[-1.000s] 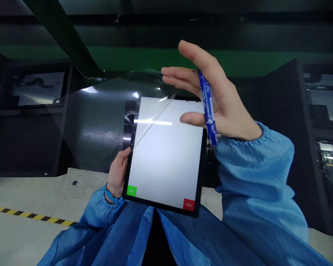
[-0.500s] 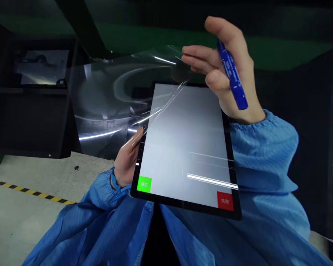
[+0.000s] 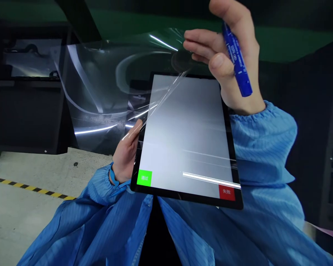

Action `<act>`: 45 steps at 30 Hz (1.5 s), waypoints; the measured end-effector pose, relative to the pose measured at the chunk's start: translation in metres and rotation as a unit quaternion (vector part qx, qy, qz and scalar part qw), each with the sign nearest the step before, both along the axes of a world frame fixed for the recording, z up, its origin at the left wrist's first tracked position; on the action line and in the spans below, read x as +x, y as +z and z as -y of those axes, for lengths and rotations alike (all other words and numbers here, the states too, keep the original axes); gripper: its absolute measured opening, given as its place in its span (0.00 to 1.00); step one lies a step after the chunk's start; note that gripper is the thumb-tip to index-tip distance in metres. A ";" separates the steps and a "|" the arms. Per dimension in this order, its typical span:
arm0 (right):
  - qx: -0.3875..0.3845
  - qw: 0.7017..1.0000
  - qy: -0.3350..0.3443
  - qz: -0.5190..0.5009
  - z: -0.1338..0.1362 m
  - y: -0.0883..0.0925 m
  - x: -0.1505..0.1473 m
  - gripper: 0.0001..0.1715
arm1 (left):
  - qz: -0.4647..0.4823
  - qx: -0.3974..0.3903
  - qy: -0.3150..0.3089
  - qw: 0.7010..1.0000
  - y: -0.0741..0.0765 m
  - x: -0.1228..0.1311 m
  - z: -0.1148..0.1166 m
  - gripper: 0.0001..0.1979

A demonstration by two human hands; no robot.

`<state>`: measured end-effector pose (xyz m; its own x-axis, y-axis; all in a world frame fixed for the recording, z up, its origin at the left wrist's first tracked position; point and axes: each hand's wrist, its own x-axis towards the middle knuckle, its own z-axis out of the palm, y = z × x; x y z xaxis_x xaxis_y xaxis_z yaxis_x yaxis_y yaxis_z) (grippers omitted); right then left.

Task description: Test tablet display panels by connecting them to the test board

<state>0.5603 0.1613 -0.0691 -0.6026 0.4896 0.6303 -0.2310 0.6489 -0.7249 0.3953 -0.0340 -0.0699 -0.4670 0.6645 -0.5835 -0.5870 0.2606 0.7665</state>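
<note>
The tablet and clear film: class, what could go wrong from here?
The tablet might slip: only the left hand visibly grips it, at one edge. The blue marker, held across the right hand, could fall onto the tablet. The clear film, curled out beyond the tablet's left edge, might crease or snag.

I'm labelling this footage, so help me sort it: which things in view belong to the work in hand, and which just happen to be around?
Apparently in use:
- tablet, held by the left hand
- blue marker, in the right hand
- clear film, partly across the tablet

Apparently just around:
- striped floor tape
- dark cabinet at left
</note>
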 end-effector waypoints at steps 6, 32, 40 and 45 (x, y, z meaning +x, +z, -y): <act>0.039 0.999 0.014 -0.008 -0.004 0.003 0.002 0.38 | 0.061 -0.014 -0.042 0.997 -0.007 0.000 -0.006 0.13; 0.037 0.998 -0.033 0.046 0.013 0.016 0.003 0.34 | 0.108 0.018 -0.066 0.992 -0.061 0.005 -0.013 0.08; -0.021 1.000 -0.005 0.015 0.029 0.028 0.000 0.28 | 0.129 0.011 -0.098 0.987 -0.063 0.006 -0.012 0.08; 0.003 0.999 -0.011 0.031 0.023 0.023 -0.001 0.31 | 0.141 0.004 -0.115 0.983 -0.062 0.008 -0.012 0.09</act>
